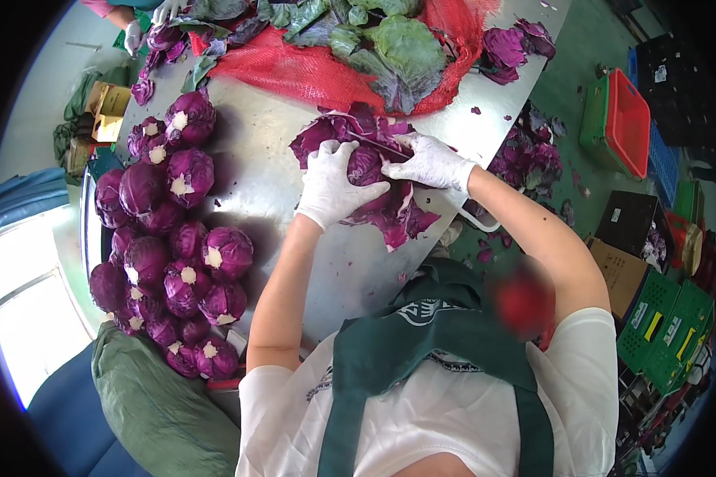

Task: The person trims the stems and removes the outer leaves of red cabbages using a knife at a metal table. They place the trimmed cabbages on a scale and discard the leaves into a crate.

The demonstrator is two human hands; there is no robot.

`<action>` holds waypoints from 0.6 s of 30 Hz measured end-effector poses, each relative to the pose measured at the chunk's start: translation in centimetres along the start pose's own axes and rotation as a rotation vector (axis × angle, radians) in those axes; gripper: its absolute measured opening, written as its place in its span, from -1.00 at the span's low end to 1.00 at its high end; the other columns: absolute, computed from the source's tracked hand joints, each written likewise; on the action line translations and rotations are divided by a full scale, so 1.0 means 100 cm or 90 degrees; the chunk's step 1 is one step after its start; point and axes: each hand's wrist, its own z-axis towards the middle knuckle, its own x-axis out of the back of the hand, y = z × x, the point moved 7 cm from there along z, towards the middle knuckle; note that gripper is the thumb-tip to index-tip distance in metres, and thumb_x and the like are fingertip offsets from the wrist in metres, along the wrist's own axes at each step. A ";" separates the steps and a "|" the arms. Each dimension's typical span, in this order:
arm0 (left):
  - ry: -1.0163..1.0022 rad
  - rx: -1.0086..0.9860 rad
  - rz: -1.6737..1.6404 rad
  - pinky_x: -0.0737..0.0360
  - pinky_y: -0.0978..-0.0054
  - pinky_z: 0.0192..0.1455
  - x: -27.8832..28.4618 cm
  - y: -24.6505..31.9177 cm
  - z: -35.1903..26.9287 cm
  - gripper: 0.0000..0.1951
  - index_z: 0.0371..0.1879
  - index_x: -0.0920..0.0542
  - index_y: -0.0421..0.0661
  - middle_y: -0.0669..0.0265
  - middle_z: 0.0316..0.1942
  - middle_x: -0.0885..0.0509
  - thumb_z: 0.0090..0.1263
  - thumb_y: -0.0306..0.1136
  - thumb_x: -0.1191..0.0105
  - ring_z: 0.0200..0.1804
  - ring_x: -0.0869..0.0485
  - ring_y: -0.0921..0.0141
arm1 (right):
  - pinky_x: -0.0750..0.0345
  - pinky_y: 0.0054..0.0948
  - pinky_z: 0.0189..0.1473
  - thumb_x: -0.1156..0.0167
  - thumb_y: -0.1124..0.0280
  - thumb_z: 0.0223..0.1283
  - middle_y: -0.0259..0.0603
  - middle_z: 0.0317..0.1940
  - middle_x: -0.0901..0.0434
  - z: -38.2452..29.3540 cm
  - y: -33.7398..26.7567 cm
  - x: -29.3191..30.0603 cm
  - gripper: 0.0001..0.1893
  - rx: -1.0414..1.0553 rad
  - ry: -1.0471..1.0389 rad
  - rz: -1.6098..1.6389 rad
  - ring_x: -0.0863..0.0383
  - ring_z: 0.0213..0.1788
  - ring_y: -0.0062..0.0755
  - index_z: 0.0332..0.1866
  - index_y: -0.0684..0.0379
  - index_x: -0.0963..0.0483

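Observation:
A red cabbage (365, 167) lies on the metal table (256, 143), with loosened purple outer leaves (414, 220) spread around it. My left hand (336, 182), in a white glove, grips the cabbage from the left, thumb across its near side. My right hand (429, 162), also gloved, is at the cabbage's right side and holds a knife (377, 143); its thin blade runs leftward over the head among the leaves. The handle is hidden in my fingers. Several trimmed red cabbages (149, 253) with pale cut stems are heaped on the left of the table.
A red mesh sack (292, 68) with green-purple cabbage leaves (400, 53) lies across the far side. A co-worker's gloved hands (149, 24) are at the far left. Discarded leaves (528, 155) are heaped beyond the right edge, near a red crate (626, 125). A green sack (155, 399) bulges at lower left.

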 end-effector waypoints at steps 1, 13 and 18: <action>-0.002 0.000 0.000 -0.45 0.10 0.15 -0.002 -0.002 -0.001 -0.18 0.12 -0.49 -0.15 0.00 0.11 -0.43 -0.14 0.10 -0.39 0.11 -0.45 0.01 | -0.35 -0.31 0.27 -0.24 -0.13 0.01 0.06 0.16 -0.48 0.000 0.001 -0.002 -0.21 -0.001 0.000 0.002 -0.45 0.24 -0.13 0.26 0.22 -0.36; 0.068 -0.072 -0.060 -0.39 0.24 0.27 0.008 0.004 -0.027 -0.25 0.14 -0.45 -0.20 0.02 0.12 -0.52 -0.02 -0.04 -0.38 0.19 -0.48 0.09 | -0.49 -0.13 0.05 -0.06 0.37 -0.05 0.24 -0.04 -0.51 0.008 0.002 -0.003 -0.42 0.042 0.183 -0.313 -0.55 -0.02 0.15 0.21 0.25 -0.38; 0.130 -0.104 -0.169 -0.34 0.23 0.33 0.009 0.000 -0.068 -0.24 0.18 -0.40 -0.16 0.04 0.19 -0.46 -0.04 -0.22 -0.45 0.26 -0.44 0.13 | -0.49 -0.17 0.06 -0.04 0.44 -0.07 0.22 -0.08 -0.52 0.024 0.021 0.003 -0.60 -0.029 0.243 -0.320 -0.54 -0.02 0.12 -0.06 0.34 -0.49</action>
